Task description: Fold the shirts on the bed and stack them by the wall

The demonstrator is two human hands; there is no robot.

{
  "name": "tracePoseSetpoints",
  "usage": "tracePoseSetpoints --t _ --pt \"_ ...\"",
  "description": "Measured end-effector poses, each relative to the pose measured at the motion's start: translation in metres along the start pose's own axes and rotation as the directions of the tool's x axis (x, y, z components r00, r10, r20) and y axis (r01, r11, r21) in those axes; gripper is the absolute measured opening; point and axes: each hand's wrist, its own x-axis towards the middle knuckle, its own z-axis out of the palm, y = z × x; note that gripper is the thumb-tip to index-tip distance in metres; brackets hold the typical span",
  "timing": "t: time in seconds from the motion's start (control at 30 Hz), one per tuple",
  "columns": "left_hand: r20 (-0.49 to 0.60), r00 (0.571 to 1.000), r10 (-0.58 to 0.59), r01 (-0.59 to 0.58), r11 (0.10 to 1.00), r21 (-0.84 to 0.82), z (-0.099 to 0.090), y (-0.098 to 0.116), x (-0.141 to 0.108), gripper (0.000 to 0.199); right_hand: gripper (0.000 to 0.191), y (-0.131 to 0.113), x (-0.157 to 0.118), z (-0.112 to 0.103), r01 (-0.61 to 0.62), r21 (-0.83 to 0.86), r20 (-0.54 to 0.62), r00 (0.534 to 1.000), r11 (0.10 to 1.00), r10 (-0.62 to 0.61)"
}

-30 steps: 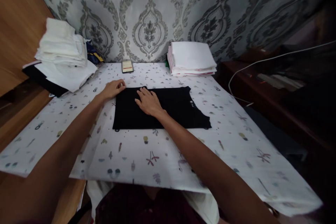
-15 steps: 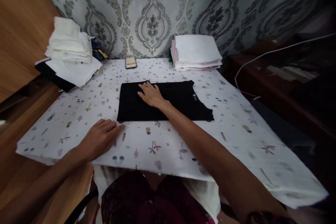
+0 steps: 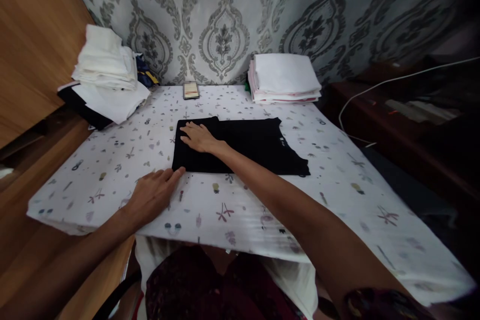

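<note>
A folded black fabric garment [image 3: 258, 140] lay back from the near edge of a printed white surface [image 3: 330, 165], right hand [image 3: 198, 137] flat atop, fingers spread; left hand [image 3: 154, 192] at its near-left corner, grip unclear.

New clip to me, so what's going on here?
A person has a flat, black fabric garment spread on a white, printed cloth-covered table. The right hand lies flat on its left part, while the left hand has its thumb at the near left corner. Behind are a stack of folded off-white cloth at left and a neat white-topped stack of folded fabric at right.
</note>
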Motion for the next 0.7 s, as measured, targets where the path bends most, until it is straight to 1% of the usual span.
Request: tracePoseSetpoints --t 0.13,0.2,0.23,0.3,0.33,0.4,0.43,0.5,0.57,0.7 --pt "-0.027 0.994 -0.105 0.104 0.994 -0.014 0.003 -0.001 -0.001 0.051 0.053 0.007 0.000 0.007 0.020 0.017 -0.003 1.000 1.000 -0.020" --pt "-0.027 0.988 -0.149 0.149 0.989 0.018 0.002 -0.001 -0.002 0.053 0.054 0.008 0.000 0.008 0.026 0.030 0.005 1.000 0.999 -0.026" --pt "-0.018 0.988 -0.153 0.153 0.987 0.039 0.000 -0.001 -0.002 0.055 0.055 0.009 0.000 0.008 0.024 0.034 0.009 1.000 0.999 -0.024" --pt "0.034 0.993 -0.113 0.111 0.991 0.071 -0.005 0.001 0.002 0.060 0.055 0.009 0.003 0.007 0.014 0.038 0.016 1.000 0.999 -0.015" --pt "0.078 0.994 -0.080 0.074 0.994 0.080 -0.009 0.003 0.005 0.062 0.054 0.009 0.005 0.007 0.009 0.038 0.020 1.000 0.999 -0.010" --pt "0.175 0.984 -0.024 0.010 0.996 0.084 -0.017 0.008 0.013 0.064 0.054 0.009 0.008 0.007 0.007 0.031 0.021 1.000 1.000 -0.007" --pt "0.217 0.976 -0.019 0.000 0.996 0.089 -0.021 0.011 0.018 0.063 0.053 0.009 0.010 0.007 0.008 0.022 0.015 1.000 1.000 -0.009" --pt "0.282 0.958 -0.046 0.015 0.994 0.110 -0.030 0.017 0.027 0.059 0.053 0.010 0.012 0.007 0.015 -0.006 0.000 1.000 1.000 -0.015" --pt "0.321 0.943 -0.087 0.042 0.988 0.146 -0.037 0.021 0.031 0.057 0.054 0.011 0.013 0.009 0.020 -0.048 -0.022 1.000 0.999 -0.021" --pt "0.364 0.920 -0.142 0.074 0.978 0.195 -0.046 0.023 0.025 0.053 0.055 0.013 0.013 0.014 0.022 -0.109 -0.056 0.998 0.994 -0.028"
